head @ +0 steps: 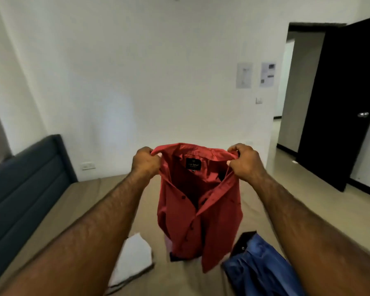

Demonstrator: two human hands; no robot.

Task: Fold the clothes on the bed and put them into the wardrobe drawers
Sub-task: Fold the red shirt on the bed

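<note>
A red button-up shirt (pixel 199 210) hangs in the air above the bed (pixel 90 201), its collar and black label facing me. My left hand (pixel 145 161) grips the shirt's left shoulder and my right hand (pixel 245 162) grips its right shoulder. The shirt's lower hem dangles just over the sheet. Blue jeans (pixel 259 270) lie crumpled on the bed at the lower right. A white garment (pixel 135 257) lies flat on the bed at the lower left of the shirt. A small dark and pinkish piece of cloth (pixel 173 253) peeks out behind the shirt's hem.
The bed has a tan sheet and a dark blue padded headboard (pixel 24 184) along the left. A white wall stands beyond the bed. A black door (pixel 340 103) is swung open at the right, showing a hallway. No wardrobe is in view.
</note>
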